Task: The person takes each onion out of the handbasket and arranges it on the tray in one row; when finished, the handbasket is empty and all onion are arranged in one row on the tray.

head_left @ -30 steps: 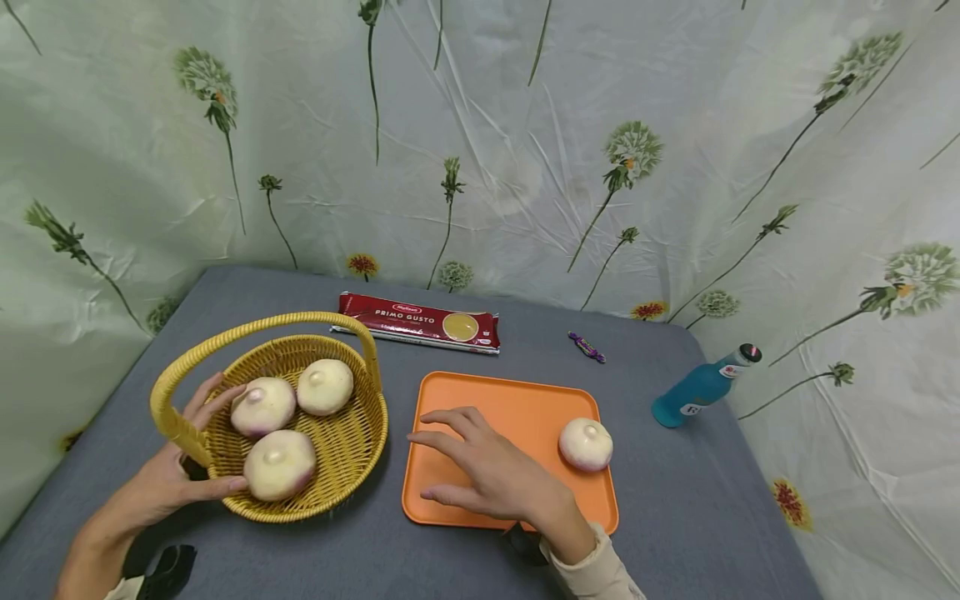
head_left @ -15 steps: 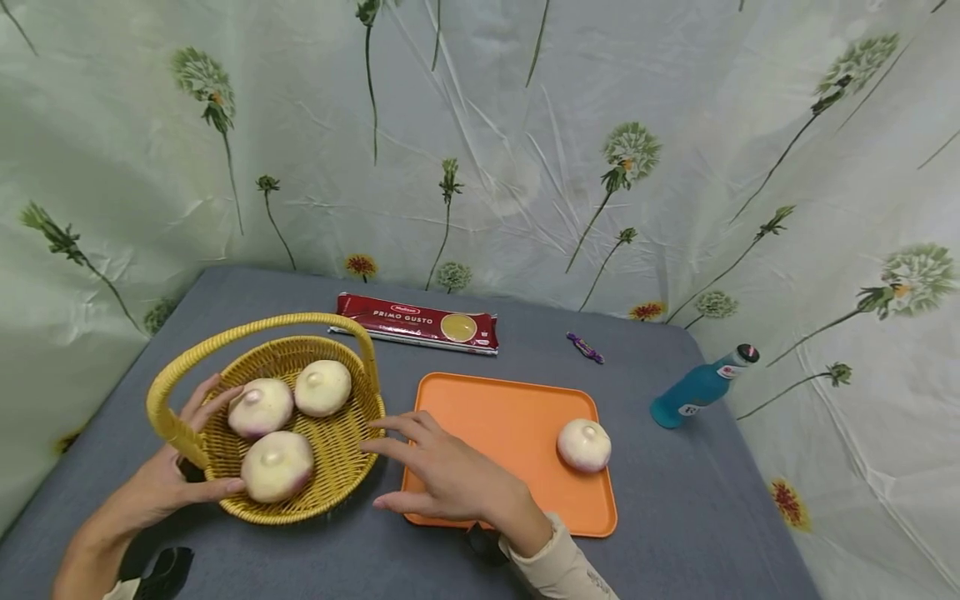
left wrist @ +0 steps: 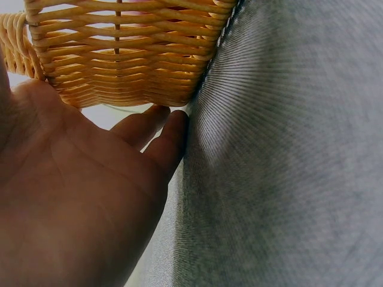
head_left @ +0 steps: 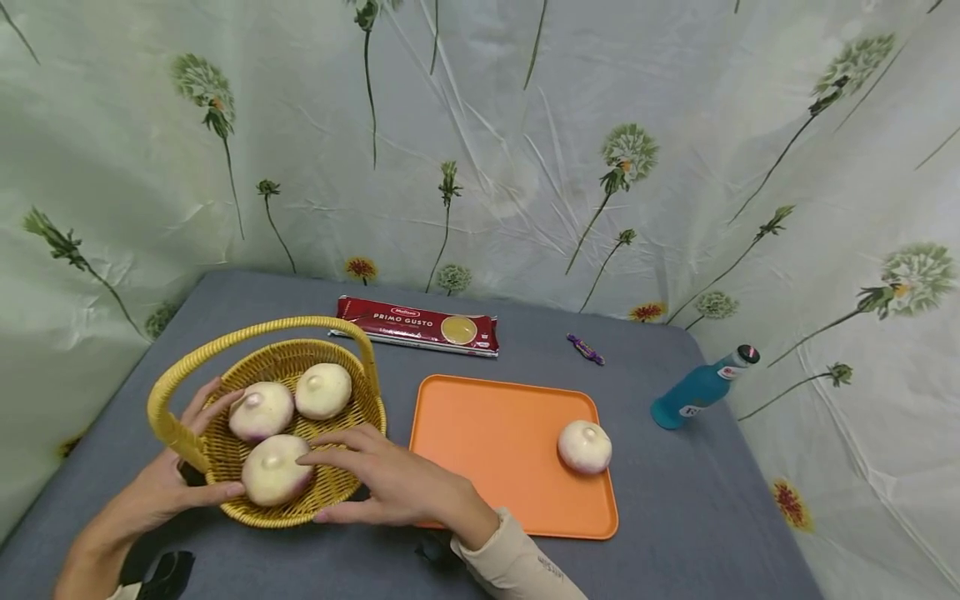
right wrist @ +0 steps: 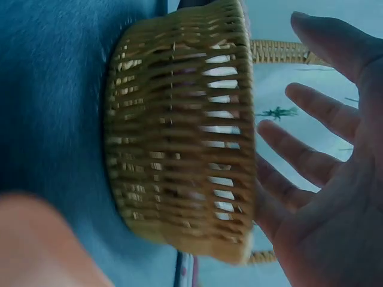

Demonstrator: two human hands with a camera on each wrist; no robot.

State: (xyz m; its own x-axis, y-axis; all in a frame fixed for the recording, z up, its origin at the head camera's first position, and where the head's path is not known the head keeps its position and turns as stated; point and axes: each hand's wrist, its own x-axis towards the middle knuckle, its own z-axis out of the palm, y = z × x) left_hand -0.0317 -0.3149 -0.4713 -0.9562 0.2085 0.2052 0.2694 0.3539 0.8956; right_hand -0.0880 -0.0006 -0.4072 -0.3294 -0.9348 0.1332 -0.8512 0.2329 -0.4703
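A yellow wicker basket with a hoop handle stands on the grey table and holds three white-and-purple turnips. My left hand rests with straight fingers against the basket's left wall by the handle's base; the left wrist view shows the left hand flat beside the basket. Over the near right rim reaches my right hand, fingers spread, its index finger by the nearest turnip. From the right wrist, the right hand shows an open palm beside the basket.
An orange tray lies right of the basket with one turnip near its right edge. A red pasta pack and a small purple candy lie further back. A blue bottle stands at the right. Flowered cloth hangs around the table.
My right hand has moved left, off the orange tray and over the basket's near rim. The left hand has stayed by the basket.
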